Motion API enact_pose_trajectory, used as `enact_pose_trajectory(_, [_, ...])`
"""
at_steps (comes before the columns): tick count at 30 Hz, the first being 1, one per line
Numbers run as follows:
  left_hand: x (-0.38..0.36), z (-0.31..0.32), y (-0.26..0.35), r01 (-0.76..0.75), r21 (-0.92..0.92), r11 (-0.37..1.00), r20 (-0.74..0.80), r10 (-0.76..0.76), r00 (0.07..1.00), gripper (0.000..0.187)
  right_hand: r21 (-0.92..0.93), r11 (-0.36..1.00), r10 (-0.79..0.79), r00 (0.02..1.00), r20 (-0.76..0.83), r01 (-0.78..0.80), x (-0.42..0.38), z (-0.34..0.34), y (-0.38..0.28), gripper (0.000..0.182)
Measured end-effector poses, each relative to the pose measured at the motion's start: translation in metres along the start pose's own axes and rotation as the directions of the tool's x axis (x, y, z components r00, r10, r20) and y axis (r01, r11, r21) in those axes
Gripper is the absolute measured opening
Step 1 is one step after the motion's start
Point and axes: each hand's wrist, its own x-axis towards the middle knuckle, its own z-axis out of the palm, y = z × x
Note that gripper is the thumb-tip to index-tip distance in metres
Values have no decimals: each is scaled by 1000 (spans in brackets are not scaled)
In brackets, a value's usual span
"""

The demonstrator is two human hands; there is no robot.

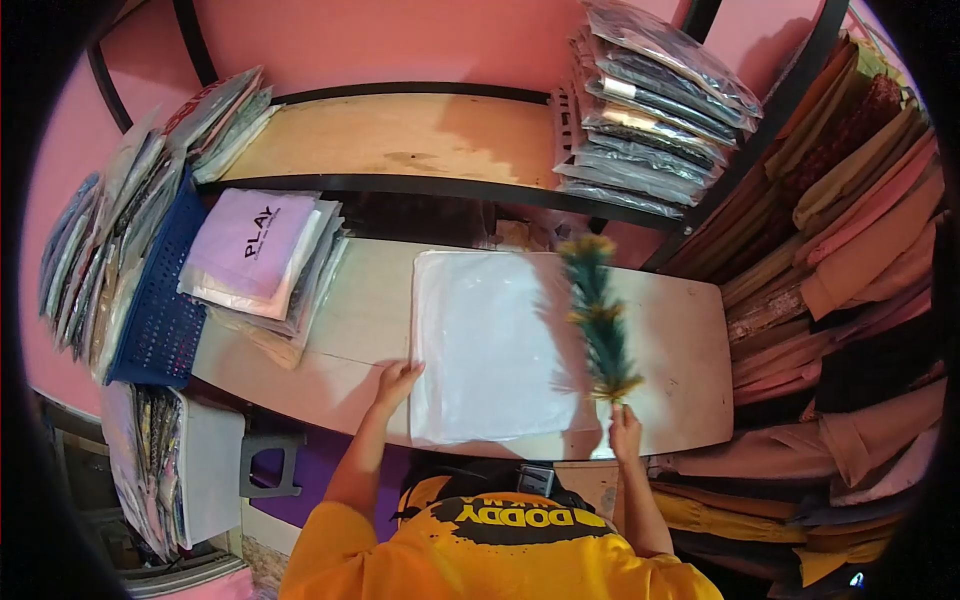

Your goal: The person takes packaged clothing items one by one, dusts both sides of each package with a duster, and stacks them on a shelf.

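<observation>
A flat white packet in clear plastic lies on the pale table, close to its front edge. My left hand is closed at the packet's left edge, thumb side against the plastic. In my right hand is the handle end of a duster with dark green and yellow bristles. The duster stands up from my fist along the right side of the packet, its bristles overlapping that edge in this view. Its shadow falls across the packet's right part.
On the left of the table lies a pile of folded bagged garments, a lilac one on top. A blue basket holds more. Bagged clothes are stacked on the wooden shelf. Hanging garments crowd the right side.
</observation>
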Motion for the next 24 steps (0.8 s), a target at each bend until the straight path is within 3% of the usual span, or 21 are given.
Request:
enact_pose_trajectory(2, [50,9,-8,-77,-23,997,-70,75,995,33,143,979,113,974,197,-142,-8,38,-36,34])
enact_pose_trajectory(4, [90,20,4,-80,-172,982,-176,50,983,34,137,978,120,960,252,-158,-7,67,-41,35])
enact_pose_trajectory(6, [139,23,-6,-61,-228,972,-177,21,984,33,128,976,130,946,297,-174,-9,84,-43,37])
enact_pose_trajectory(8, [169,22,5,-46,-289,956,-165,-3,986,33,-139,990,-5,981,195,33,-11,93,-42,43])
enact_pose_trajectory(9, [179,23,14,-24,-213,977,-205,-21,979,29,-158,986,87,974,208,-54,-16,89,-60,48])
enact_pose_trajectory(11, [195,23,28,-5,-135,991,-229,-26,973,25,-212,976,94,978,187,-53,-15,91,-56,47])
enact_pose_trajectory(13, [209,17,26,-112,179,978,-142,138,980,21,-264,962,113,979,167,-66,-19,95,-60,47])
enact_pose_trajectory(14, [213,17,23,-119,183,976,-123,142,982,21,-276,957,132,981,146,-88,-20,96,-63,45])
enact_pose_trajectory(16, [213,21,25,-243,322,915,-420,368,829,24,-299,945,167,980,105,-129,-23,95,-79,42])
enact_pose_trajectory(17, [208,25,24,-198,211,957,-461,276,844,22,-348,935,113,987,115,-67,-27,99,-88,38])
enact_pose_trajectory(18, [208,24,15,-203,211,956,-444,279,852,22,-348,934,125,987,100,-83,-31,105,-98,38])
enact_pose_trajectory(20, [203,17,-17,-244,360,900,-387,382,839,21,-508,842,-65,970,236,180,-37,114,-112,32])
enact_pose_trajectory(21, [184,21,-10,-385,290,876,-429,478,767,20,-513,842,-57,974,221,166,-37,116,-109,32])
enact_pose_trajectory(22, [163,20,-3,-518,223,826,-478,556,680,20,-568,782,-127,958,256,256,-33,121,-101,31])
enact_pose_trajectory(23, [149,13,-12,-411,197,890,-375,455,808,18,-614,712,-192,936,296,340,-29,126,-94,29])
enact_pose_trajectory(24, [138,5,-22,-293,191,937,-261,337,905,17,-683,688,-132,968,212,244,-21,123,-88,31])
